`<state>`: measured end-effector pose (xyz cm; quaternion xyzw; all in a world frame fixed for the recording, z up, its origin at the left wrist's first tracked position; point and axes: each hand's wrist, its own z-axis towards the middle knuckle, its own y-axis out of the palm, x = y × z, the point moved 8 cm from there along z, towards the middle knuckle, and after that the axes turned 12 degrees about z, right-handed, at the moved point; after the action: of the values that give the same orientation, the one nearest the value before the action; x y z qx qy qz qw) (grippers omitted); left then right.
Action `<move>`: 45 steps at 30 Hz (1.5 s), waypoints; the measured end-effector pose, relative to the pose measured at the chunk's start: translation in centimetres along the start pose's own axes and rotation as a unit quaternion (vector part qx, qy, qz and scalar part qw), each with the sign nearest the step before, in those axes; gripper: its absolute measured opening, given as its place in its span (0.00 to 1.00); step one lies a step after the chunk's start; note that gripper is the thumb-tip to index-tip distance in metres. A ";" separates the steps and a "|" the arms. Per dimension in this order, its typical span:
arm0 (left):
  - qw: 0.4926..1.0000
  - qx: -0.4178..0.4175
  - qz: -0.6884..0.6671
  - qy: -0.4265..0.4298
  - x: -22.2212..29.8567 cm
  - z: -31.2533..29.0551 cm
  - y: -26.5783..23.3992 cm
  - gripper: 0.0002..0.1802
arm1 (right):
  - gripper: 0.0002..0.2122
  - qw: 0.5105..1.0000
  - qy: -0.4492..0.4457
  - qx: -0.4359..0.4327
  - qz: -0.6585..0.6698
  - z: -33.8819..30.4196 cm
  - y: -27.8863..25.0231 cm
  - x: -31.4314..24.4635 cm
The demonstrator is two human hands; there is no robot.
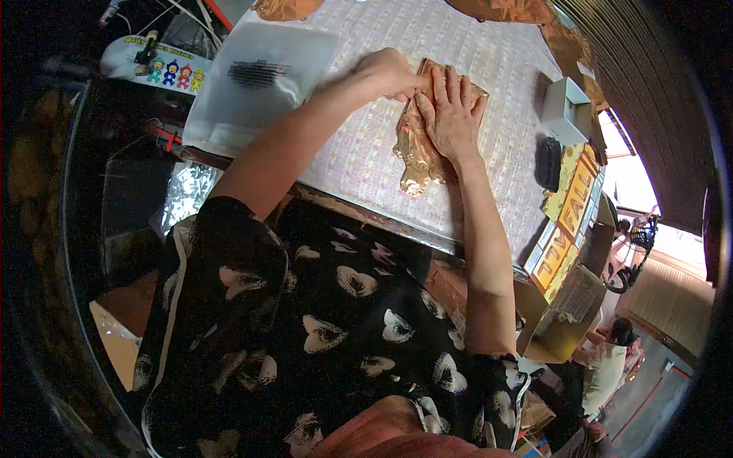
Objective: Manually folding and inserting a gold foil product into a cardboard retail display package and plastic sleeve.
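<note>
A folded piece of shiny gold foil [414, 145] lies on the table, flat at its far end and crumpled toward me. My right hand [453, 122] rests on it palm down, fingers spread and stretched out. At the foil's left edge is my left hand [385, 75], its fingers curled closed and pinching the foil beside my right thumb. The left fingertips are partly hidden. Left of that hand lies a large clear plastic bag [237, 114] with a dark printed patch.
The table has a pale patterned cover [343, 164]. On its right stand a white open box [566, 111], a black object [547, 164] and a yellow-orange lettered panel [565, 221]. More copper-coloured foil [504, 9] lies at the far edge. A person [607, 370] is at lower right.
</note>
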<state>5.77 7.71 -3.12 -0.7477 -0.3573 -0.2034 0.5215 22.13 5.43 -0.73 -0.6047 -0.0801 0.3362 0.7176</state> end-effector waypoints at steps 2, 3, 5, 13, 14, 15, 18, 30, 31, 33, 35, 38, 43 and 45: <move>0.999 -0.008 0.044 -0.007 0.0 0.0 0.0 0.20 | 0.33 1.000 -0.003 -0.001 -0.004 0.0 0.0 0.0; 0.996 -0.013 0.084 -0.004 0.3 0.1 0.0 0.21 | 0.33 1.000 -0.005 -0.003 -0.008 0.0 0.0 0.0; 0.992 -0.021 0.125 0.000 1.4 -0.6 -0.6 0.22 | 0.33 1.000 -0.004 -0.003 -0.006 -0.1 0.0 0.1; 0.940 0.179 0.129 0.261 3.8 1.6 -5.0 0.15 | 0.32 1.000 -0.024 0.012 -0.005 -0.2 -0.5 -0.6; 0.941 0.178 0.127 0.260 3.7 2.1 -4.8 0.15 | 0.32 1.000 -0.022 0.014 -0.016 -0.3 -0.7 -0.7; 0.950 0.147 0.130 0.243 3.5 2.9 -4.0 0.15 | 0.31 0.999 -0.020 0.016 -0.027 -0.3 -0.8 -0.8; 0.960 0.113 0.129 0.220 3.6 3.5 -3.2 0.15 | 0.31 1.000 -0.017 0.012 -0.021 -0.4 -0.9 -0.6; 0.972 0.147 0.122 0.140 3.0 3.2 -3.3 0.12 | 0.31 0.999 -0.025 -0.006 -0.032 -0.3 -1.2 -1.1; 0.971 0.156 0.109 0.143 2.9 3.2 -3.3 0.12 | 0.31 0.999 -0.026 -0.008 -0.032 -0.3 -1.1 -1.1; 0.972 0.154 0.106 0.139 2.7 3.4 -3.1 0.12 | 0.31 0.999 -0.030 -0.005 -0.040 -0.3 -1.1 -1.2; 0.973 0.152 0.104 0.137 2.6 3.6 -3.2 0.12 | 0.31 0.999 -0.029 -0.006 -0.044 -0.3 -1.0 -1.0; 0.973 0.122 0.128 0.146 2.4 4.1 -2.9 0.12 | 0.31 0.999 -0.029 -0.006 -0.043 -0.2 -1.0 -1.1; 0.978 0.113 0.109 0.139 2.4 4.0 -2.9 0.13 | 0.31 0.999 -0.029 -0.005 -0.043 -0.3 -0.9 -1.0; 0.978 0.118 0.114 0.132 2.5 3.9 -2.9 0.13 | 0.31 0.999 -0.027 -0.002 -0.040 -0.3 -0.9 -0.9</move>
<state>4.98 12.73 -1.02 -0.6837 -0.2189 -0.1958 0.6681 21.91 4.61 0.30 -0.5933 -0.1243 0.3233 0.7267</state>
